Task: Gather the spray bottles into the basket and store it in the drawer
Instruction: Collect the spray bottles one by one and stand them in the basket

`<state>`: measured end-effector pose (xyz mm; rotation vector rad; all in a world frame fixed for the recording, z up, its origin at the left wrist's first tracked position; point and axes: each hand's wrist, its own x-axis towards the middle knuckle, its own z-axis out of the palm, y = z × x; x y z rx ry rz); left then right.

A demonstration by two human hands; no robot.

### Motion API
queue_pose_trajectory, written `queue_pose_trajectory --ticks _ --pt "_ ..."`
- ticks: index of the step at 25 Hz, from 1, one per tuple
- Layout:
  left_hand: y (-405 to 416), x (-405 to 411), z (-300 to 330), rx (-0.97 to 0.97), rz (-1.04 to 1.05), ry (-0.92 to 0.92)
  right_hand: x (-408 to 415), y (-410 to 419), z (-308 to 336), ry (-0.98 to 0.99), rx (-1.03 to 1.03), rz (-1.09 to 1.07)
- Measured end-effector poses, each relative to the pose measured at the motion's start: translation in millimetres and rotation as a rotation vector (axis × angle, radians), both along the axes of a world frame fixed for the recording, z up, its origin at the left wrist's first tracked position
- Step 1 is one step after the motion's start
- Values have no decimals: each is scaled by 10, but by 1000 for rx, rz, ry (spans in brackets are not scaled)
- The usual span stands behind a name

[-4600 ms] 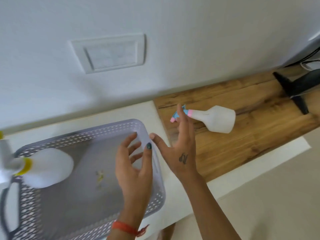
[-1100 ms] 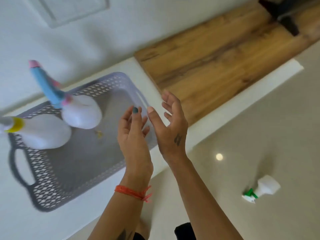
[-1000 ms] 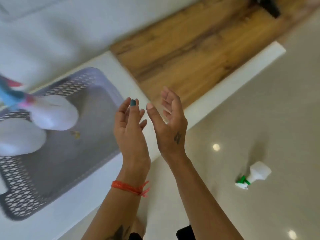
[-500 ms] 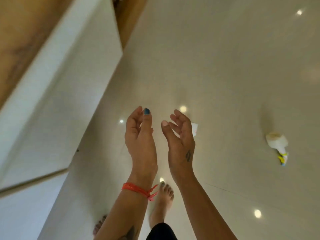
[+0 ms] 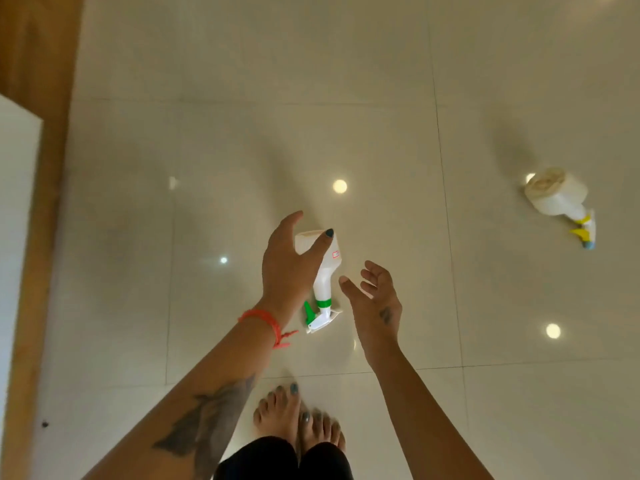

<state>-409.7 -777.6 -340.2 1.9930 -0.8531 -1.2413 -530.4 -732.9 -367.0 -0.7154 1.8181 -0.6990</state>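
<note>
A white spray bottle with a green trigger [image 5: 325, 275] lies on the tiled floor, nozzle toward me. My left hand [image 5: 285, 263], with a red wrist band, hovers over its body. The fingers are spread and the thumb crosses the bottle's base; I cannot tell if it touches. My right hand [image 5: 375, 303] is open just right of the bottle's neck, holding nothing. A second white spray bottle with a yellow trigger [image 5: 557, 199] lies on the floor at the right. The basket and drawer are out of view.
Glossy beige floor tiles [image 5: 346, 98] fill the view, with ceiling lights reflected in them. A wooden strip [image 5: 41, 168] and a white cabinet face [image 5: 14, 220] run down the left edge. My bare feet [image 5: 298, 420] stand just below the green-trigger bottle.
The view has swung from the counter and basket down to the floor. Both hands have dropped toward the green-trigger bottle, and my left hand has spread open over it.
</note>
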Motion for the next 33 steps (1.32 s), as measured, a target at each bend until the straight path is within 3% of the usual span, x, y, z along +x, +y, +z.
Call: queue_pose_trajectory --ticks 3,6,12,18,24,29,33 --pt "-132 -54 -709 12 -237 -120 -5 17 -730 46 150 110" --pt "-97 -71 -1173 37 -378 -156 92 21 -1207 192 269 381" --pt "41 86 -1140 -9 -244 -178 194 40 -1149 274 194 531" --pt "107 463 -132 -14 16 -43 273 -96 39 288 18 662" --pt "693 1193 1151 -102 282 96 790 -284 1666 221 -67 998" --pt "1455 1861 2270 -182 631 212 1604 -211 3013 -24 -57 1209" --pt "2118 2403 2991 -238 854 330 2322 27 3843 -359 105 1357"
